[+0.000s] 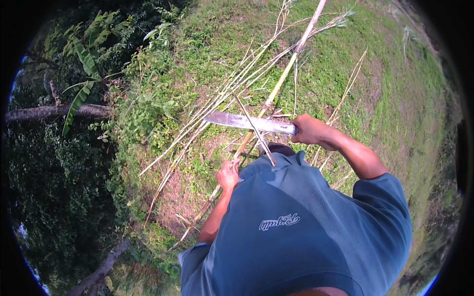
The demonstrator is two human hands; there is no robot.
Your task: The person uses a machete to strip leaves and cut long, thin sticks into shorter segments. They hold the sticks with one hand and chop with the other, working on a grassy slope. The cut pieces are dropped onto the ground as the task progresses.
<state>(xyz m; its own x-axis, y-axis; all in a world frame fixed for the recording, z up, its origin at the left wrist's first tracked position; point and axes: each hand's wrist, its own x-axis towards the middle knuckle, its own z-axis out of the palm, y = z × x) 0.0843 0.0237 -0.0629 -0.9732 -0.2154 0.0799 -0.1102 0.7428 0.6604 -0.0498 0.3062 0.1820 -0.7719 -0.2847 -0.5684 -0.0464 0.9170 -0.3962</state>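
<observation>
My left hand (228,175) is closed around a long yellowish cane stalk (281,79), which slants from the far right down past my left side. My right hand (311,130) grips the handle of a machete (249,123). Its broad, worn blade points left and lies across the stalk in view, beyond my left hand; whether the two touch I cannot tell. A thin split strip (256,129) slants over the blade, its near end close to my shirt front.
Several thin dry stalks (217,96) lie on the grass left of the held cane. More bent dry stems (348,91) lie to the right. Leafy bushes (59,167), a tree branch (59,112) and broad-leaved plants (85,61) edge the grass on the left.
</observation>
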